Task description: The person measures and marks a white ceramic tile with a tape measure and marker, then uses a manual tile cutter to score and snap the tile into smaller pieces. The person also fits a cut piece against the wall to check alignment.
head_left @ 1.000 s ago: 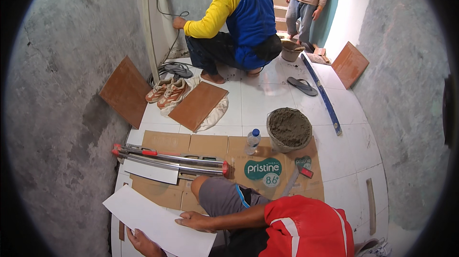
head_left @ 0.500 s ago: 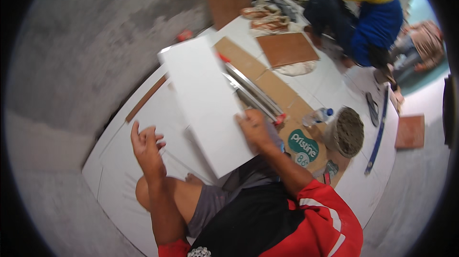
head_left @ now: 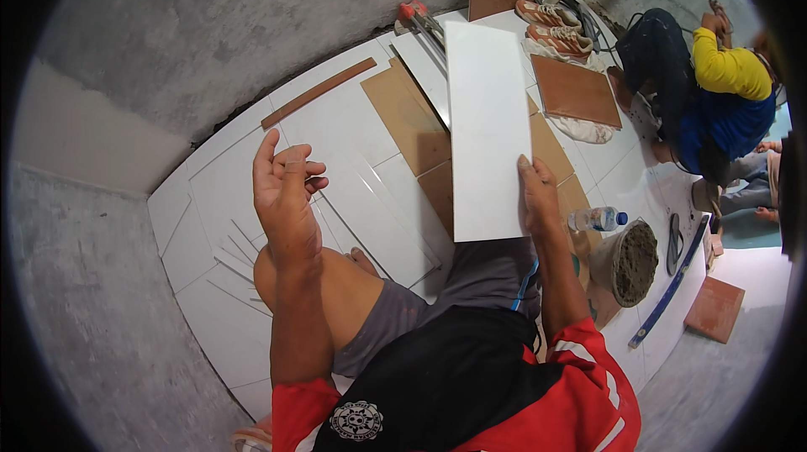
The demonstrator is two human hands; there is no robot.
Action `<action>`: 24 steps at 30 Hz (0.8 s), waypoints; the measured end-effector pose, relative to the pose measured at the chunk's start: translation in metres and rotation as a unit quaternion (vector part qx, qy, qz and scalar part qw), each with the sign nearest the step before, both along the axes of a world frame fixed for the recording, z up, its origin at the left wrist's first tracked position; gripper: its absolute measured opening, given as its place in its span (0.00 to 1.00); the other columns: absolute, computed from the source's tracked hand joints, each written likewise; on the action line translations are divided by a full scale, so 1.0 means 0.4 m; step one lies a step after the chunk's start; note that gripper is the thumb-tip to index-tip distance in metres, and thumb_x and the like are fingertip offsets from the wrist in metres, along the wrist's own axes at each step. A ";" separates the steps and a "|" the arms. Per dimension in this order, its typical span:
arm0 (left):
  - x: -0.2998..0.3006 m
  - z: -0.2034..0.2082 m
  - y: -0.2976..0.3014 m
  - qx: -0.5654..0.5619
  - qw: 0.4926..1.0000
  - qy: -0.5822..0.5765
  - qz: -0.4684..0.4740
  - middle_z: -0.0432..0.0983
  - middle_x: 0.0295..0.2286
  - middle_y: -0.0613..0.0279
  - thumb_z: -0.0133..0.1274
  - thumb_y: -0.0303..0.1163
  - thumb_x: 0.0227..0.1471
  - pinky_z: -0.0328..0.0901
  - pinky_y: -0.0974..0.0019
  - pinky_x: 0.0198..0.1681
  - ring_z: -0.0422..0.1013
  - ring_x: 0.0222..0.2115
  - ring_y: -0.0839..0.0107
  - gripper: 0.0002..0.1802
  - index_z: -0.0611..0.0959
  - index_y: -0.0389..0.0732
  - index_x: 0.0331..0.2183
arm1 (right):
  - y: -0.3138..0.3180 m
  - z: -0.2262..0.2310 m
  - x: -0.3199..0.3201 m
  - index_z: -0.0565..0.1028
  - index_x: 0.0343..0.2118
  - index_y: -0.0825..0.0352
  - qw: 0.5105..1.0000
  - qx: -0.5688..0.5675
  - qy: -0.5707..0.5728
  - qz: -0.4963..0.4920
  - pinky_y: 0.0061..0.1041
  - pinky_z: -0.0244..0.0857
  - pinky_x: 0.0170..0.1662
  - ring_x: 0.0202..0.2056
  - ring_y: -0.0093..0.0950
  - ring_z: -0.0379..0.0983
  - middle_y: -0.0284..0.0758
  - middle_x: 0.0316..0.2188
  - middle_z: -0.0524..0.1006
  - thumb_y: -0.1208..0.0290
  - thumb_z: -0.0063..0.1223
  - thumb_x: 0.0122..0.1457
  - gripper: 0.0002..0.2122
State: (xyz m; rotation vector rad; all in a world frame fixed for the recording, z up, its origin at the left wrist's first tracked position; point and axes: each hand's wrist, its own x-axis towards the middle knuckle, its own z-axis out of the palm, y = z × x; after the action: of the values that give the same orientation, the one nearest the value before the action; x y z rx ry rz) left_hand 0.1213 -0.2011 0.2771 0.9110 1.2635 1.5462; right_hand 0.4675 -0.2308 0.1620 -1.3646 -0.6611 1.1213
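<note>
My right hand (head_left: pixel 540 191) grips the lower right edge of a long white tile (head_left: pixel 489 133), its thumb lying on the face. Held up above my lap, the tile stands nearly straight in view. Raised over my bent left knee, my left hand (head_left: pixel 286 187) is empty, its fingers apart and loosely curled. Behind the tile lie brown cardboard (head_left: pixel 403 112) and metal rails (head_left: pixel 430 36) with a red end, both partly hidden. Below and beside my left hand, white tile pieces (head_left: pixel 378 221) and thin slivers (head_left: pixel 239 242) lie on the floor.
To the right stand a bucket of grey mortar (head_left: pixel 632 263) and a water bottle (head_left: pixel 595 218), with a blue spirit level (head_left: pixel 672 284) beyond. Brown tiles (head_left: pixel 577 89), shoes (head_left: pixel 559 39) and a crouching person (head_left: pixel 731 74) are farther back. A brown strip (head_left: pixel 318 92) lies near the grey wall.
The tile has swung from a slant to nearly upright and moved right, still in my right hand. My left hand stays open and apart from it. The whole view has turned.
</note>
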 end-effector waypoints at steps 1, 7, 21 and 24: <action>0.000 -0.004 0.003 -0.002 1.000 -0.002 -0.002 0.75 0.41 0.58 0.51 0.32 0.64 0.69 0.70 0.39 0.73 0.35 0.76 0.31 0.62 0.31 0.62 | 0.011 -0.013 -0.011 0.75 0.46 0.75 1.000 -0.016 0.003 0.012 0.23 0.70 0.46 0.39 0.22 0.75 0.38 0.40 0.80 0.67 0.48 0.69 0.13; 0.017 -0.020 0.034 -0.019 0.999 0.027 -0.009 0.77 0.40 0.60 0.50 0.31 0.63 0.69 0.70 0.38 0.73 0.35 0.76 0.30 0.63 0.32 0.62 | 0.146 -0.193 -0.127 0.77 0.40 0.72 0.996 -0.058 -0.009 0.068 0.22 0.65 0.39 0.32 0.20 0.70 0.31 0.31 0.78 0.63 0.52 0.67 0.14; -0.009 -0.033 0.072 -0.057 0.996 0.070 0.006 0.77 0.39 0.60 0.50 0.31 0.65 0.70 0.72 0.36 0.74 0.34 0.77 0.29 0.64 0.29 0.61 | 0.340 -0.591 -0.136 0.75 0.26 0.74 0.946 -0.084 -0.286 0.126 0.32 0.63 0.34 0.26 0.28 0.67 0.39 0.20 0.71 0.59 0.53 0.63 0.19; -0.005 -0.039 0.087 -0.059 0.996 0.069 0.003 0.77 0.39 0.60 0.51 0.32 0.65 0.70 0.72 0.37 0.74 0.34 0.77 0.29 0.64 0.29 0.61 | 0.336 -0.609 -0.133 0.76 0.29 0.75 0.948 -0.097 -0.275 0.130 0.34 0.66 0.37 0.28 0.33 0.71 0.45 0.23 0.74 0.57 0.53 0.62 0.20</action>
State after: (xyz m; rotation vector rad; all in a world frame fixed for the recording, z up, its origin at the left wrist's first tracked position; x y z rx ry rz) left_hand 0.1193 -0.1664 0.2615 0.9510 1.4412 1.4170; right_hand 0.4142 -0.0965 -0.0818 -1.8231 -1.1857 1.0285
